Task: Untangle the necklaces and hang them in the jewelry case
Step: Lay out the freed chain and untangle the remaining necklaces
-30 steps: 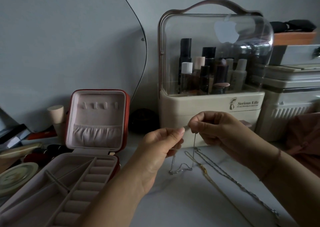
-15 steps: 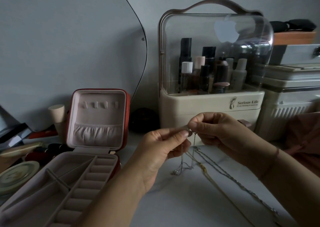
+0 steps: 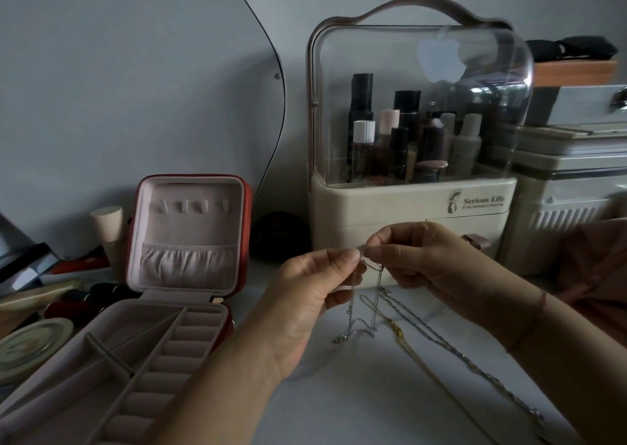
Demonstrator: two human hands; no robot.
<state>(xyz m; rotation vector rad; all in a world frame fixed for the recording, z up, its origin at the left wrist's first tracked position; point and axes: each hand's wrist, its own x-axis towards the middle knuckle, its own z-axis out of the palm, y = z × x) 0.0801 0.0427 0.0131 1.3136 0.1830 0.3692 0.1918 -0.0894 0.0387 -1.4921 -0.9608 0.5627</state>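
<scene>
A thin silver necklace (image 3: 353, 309) hangs in two strands from my fingertips, and its lower end lies on the white table (image 3: 356, 393). My left hand (image 3: 312, 295) pinches one strand and my right hand (image 3: 424, 258) pinches the other, fingertips almost touching. A gold chain (image 3: 400, 336) and a twisted silver chain (image 3: 475, 366) lie on the table under my right wrist. The red jewelry case (image 3: 190, 237) stands open at the left, its pink lid upright with a row of hooks (image 3: 193, 206) and nothing hanging from them.
A clear-domed cosmetics organizer (image 3: 414, 159) full of bottles stands just behind my hands. Stacked white boxes (image 3: 576, 186) fill the right side. Small items, a round tin (image 3: 30, 346) and a cone-shaped piece (image 3: 108, 224) crowd the left edge beside the case. A curved mirror leans on the wall.
Both hands stayed in place; my fingertips drew closer together and the necklace now hangs as two separate strands, its lower end shifted slightly on the table.
</scene>
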